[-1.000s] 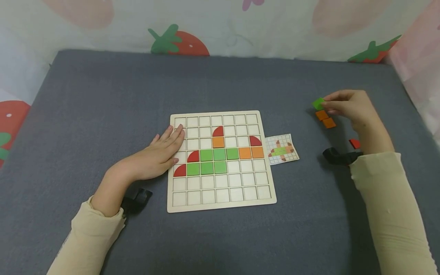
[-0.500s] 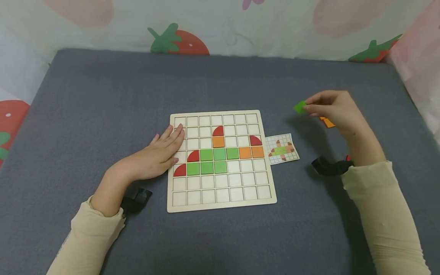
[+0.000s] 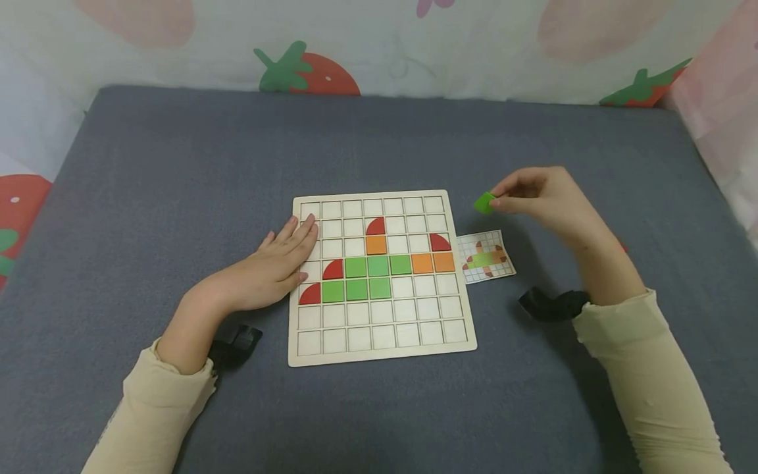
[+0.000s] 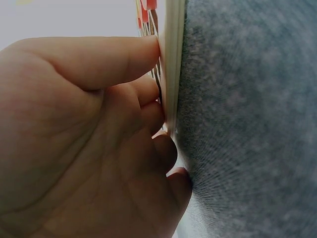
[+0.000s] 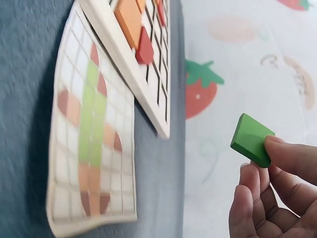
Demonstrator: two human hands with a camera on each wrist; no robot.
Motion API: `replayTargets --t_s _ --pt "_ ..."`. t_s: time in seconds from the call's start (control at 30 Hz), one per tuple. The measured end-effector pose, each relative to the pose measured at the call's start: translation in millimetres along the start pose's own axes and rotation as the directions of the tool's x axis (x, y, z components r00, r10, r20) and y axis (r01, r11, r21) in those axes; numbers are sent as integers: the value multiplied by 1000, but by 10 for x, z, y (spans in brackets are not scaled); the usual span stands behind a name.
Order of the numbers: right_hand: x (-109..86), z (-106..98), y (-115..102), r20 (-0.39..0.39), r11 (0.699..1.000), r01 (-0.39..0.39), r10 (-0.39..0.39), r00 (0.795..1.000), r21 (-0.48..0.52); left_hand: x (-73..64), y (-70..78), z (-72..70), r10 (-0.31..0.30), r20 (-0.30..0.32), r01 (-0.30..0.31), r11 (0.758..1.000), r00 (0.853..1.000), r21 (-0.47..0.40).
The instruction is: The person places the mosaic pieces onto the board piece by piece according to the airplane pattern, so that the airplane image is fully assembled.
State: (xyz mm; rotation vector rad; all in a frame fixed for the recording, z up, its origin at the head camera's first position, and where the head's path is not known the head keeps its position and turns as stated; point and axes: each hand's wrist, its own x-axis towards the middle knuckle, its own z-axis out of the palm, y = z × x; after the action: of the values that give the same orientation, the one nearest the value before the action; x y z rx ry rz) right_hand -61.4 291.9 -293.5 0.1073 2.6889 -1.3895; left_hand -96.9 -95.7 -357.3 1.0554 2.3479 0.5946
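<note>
A green square tile (image 3: 483,203) is pinched between the thumb and fingers of my right hand (image 3: 539,197), held above the table to the right of the board. In the right wrist view the same green tile (image 5: 251,139) shows its flat face and edge. My left hand (image 3: 260,270) rests with straight fingers on the left edge of the wooden grid board (image 3: 379,357). Green, orange and red tiles fill several of the board's cells. The left wrist view shows the fingertips (image 4: 148,54) against the board's edge (image 4: 173,64).
A paper pattern card (image 3: 485,257) lies at the board's right side, printed with a green, orange and dark red figure on a grid. A red piece (image 3: 624,245) peeks out behind the right forearm. A grey cloth (image 3: 379,415) covers the table.
My right hand has carried the green tile leftward and slightly toward me, from beside the orange tiles to near the board. The orange tiles are now hidden. My left hand has stayed put.
</note>
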Motion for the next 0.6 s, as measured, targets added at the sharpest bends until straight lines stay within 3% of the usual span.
replayTargets --t_s 0.33,0.6 --pt "-39 250 -101 114 998 55 -53 992 -16 -12 26 -6 -7 -1 7 1000 1000 -5" --pt "-40 442 -139 255 997 65 -55 965 -30 -16 32 -5 3 -5 -3 1000 1000 1"
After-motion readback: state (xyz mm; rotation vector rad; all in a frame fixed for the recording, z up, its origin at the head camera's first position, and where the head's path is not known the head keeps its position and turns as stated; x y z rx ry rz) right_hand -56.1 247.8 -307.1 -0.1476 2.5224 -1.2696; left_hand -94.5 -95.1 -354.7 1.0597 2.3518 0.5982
